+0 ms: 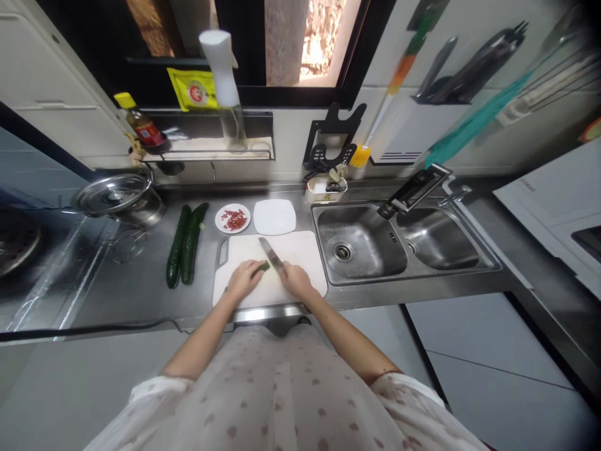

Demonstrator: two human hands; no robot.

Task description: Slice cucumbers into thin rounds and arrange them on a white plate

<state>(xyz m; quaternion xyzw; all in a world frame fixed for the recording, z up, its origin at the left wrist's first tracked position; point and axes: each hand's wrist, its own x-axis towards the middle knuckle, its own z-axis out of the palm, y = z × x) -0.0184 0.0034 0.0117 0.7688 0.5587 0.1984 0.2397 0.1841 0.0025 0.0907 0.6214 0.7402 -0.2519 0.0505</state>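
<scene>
A white cutting board (300, 250) lies on the steel counter in front of me. My left hand (245, 279) holds a short green piece, apparently cucumber (263, 266), down on the board. In my right hand (295, 280) is a knife (270, 252), its blade angled up and to the left beside the green piece. Beyond the board are a white plate of chopped red bits (234, 219) and a bare square white plate (275, 217). Two whole cucumbers (177, 247) (190, 247) lie side by side to the left.
A double sink (366, 275) with a black faucet (408, 193) adjoins the board on the right. At the back left stands a lidded steel pot (145, 210) near a wire rack (126, 245). A shelf (197, 150) holds a sauce bottle (145, 129) and spray bottle (230, 103).
</scene>
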